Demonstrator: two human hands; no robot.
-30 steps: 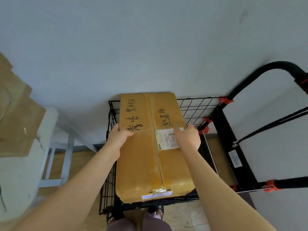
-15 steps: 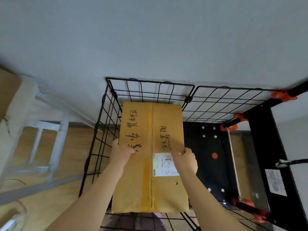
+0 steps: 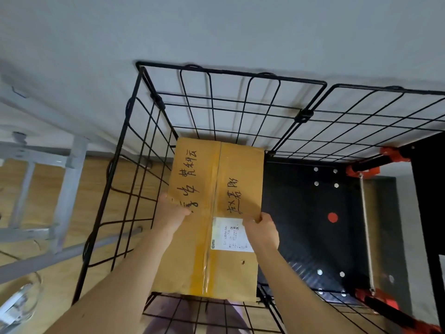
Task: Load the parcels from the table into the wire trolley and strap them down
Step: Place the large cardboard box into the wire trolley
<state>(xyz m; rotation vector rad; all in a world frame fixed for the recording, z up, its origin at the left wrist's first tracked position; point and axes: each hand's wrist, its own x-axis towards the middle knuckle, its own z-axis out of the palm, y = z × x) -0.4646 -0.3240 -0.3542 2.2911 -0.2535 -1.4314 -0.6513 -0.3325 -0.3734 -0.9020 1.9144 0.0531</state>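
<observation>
A pale grey wall point(image 3: 216, 25) is seen across the top, met on the left by a wooden floor point(image 3: 43, 184). A black wire trolley point(image 3: 228, 72) is placed by the wall, its mesh panels rising around a black base plate point(image 3: 301, 237). A grey metal table frame point(image 3: 68, 189) is seen on the floor to the trolley's left. A taped brown cardboard parcel point(image 3: 187, 261) is held inside the trolley along the left mesh side, its far end close to the back panel; whether it rests on the base cannot be told. Its left edge is gripped by the left hand point(image 3: 172, 213) and its right edge by the right hand point(image 3: 261, 229), beside a white shipping label point(image 3: 227, 235). A red dot point(image 3: 332, 217) is marked on the base.
</observation>
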